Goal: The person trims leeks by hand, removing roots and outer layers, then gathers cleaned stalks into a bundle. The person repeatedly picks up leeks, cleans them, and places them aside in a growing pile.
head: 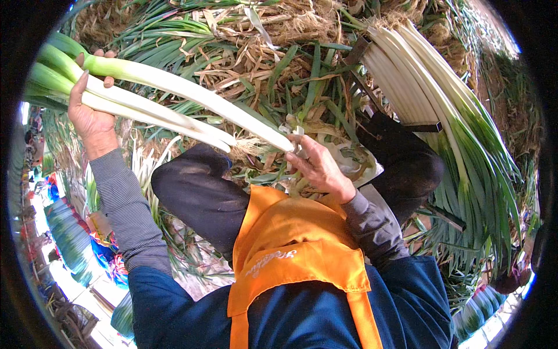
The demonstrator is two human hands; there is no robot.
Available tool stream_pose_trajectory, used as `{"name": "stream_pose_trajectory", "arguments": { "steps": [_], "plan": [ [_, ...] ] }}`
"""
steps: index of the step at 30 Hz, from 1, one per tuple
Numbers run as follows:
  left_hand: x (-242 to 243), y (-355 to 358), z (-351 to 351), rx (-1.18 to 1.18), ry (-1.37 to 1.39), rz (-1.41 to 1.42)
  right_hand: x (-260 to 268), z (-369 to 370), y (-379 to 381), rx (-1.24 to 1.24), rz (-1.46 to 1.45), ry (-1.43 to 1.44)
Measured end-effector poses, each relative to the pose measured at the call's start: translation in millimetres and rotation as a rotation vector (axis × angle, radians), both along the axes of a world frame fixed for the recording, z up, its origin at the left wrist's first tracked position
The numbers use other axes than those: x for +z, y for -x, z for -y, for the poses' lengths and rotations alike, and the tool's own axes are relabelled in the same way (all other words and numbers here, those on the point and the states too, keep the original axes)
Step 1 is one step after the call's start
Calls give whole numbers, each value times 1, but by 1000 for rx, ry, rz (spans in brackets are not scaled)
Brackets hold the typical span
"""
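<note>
My left hand is wrapped around a small bunch of long green onions where white shank turns to green, at the upper left. Their white ends slant down to the right. The uppermost long green onion reaches farthest, and the fingers of my right hand pinch its base. Bits of whitish skin stick up by those fingertips. Below the bunch, two cleanly pale ends hang free above my knee. Dry roots show just behind them.
On the right, trimmed long green onions are stacked in a metal rack. Untrimmed onions with roots and dry leaves heap up ahead. Leaf scraps litter the ground between my knees. An orange apron covers my lap.
</note>
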State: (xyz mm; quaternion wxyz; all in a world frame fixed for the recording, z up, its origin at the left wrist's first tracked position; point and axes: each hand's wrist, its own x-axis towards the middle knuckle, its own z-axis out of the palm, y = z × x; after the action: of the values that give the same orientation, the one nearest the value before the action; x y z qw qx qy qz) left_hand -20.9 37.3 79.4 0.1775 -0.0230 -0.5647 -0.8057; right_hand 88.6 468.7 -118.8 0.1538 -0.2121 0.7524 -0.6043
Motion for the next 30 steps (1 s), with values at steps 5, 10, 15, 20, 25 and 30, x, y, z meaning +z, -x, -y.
{"name": "stream_pose_trajectory", "arguments": {
  "steps": [5,10,15,20,25,30],
  "plan": [
    [-29,9,19,98,-5,201,10,2,-9,-55,-390,-342],
    [-69,20,-8,160,-82,348,-12,-4,-5,-402,-132,-520],
    [-103,27,-35,150,-122,446,-28,-34,-16,-383,-212,-636],
    [-102,43,6,202,-107,427,-27,-112,-68,-388,-22,-678],
    [-87,38,44,179,-181,377,25,-98,-35,-454,-357,-741],
    [-76,14,15,134,-296,346,86,-32,36,-326,-694,-511]
  ]
}}
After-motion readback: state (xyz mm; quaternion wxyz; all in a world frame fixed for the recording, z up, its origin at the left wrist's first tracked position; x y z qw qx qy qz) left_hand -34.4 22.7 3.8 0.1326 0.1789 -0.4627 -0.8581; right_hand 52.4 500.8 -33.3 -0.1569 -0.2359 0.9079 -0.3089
